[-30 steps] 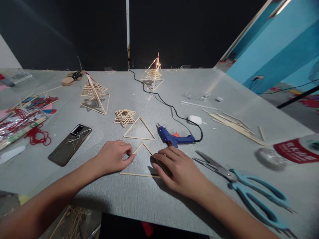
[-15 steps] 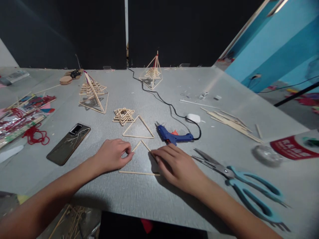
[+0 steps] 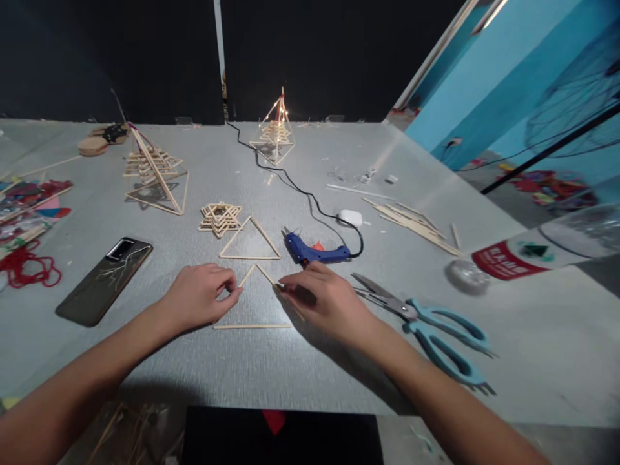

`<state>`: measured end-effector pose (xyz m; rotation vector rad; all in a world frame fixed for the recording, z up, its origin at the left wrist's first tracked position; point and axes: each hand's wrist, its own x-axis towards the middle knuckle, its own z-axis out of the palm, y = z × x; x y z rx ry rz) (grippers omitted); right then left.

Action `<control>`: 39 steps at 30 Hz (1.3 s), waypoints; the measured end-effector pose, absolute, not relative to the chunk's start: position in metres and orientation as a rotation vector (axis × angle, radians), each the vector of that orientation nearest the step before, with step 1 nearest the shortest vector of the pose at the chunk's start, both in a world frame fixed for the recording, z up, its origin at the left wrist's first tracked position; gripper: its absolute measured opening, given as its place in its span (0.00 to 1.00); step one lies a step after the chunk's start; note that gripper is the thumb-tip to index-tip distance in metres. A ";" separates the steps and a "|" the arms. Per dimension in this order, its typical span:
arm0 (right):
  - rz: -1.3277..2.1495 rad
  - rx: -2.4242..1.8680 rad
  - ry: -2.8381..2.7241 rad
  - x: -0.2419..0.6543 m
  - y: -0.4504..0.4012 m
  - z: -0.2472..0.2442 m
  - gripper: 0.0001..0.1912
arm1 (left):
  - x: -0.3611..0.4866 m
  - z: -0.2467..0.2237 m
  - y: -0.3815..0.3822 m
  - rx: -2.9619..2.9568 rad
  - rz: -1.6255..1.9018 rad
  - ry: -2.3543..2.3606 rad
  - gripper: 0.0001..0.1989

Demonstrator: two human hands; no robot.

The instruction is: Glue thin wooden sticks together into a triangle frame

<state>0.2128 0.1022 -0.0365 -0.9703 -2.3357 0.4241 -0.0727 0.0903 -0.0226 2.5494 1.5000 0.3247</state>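
My left hand rests on the table with thumb and forefinger pinched on a short wooden stick. My right hand has its fingers closed on a second wooden stick; the two sticks meet in a point at the top. A third stick lies flat below, between the hands. Just beyond them is a finished stick triangle, and left of it a stacked star of sticks. The blue glue gun lies on its side past my right hand.
Scissors lie right of my right hand, a bottle beyond them. A phone is at left. Two stick pyramids stand farther back. Loose sticks lie at right; a black cord crosses the table.
The view has shifted, so things on the table appear farther left. Small lights now glow on the far pyramid. Both hands keep their sticks; the right fingers have lifted slightly, showing more of its stick.
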 end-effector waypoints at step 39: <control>0.636 -0.989 -2.263 0.201 0.093 -0.038 0.08 | -0.070 -0.017 0.089 2.531 0.300 1.492 0.11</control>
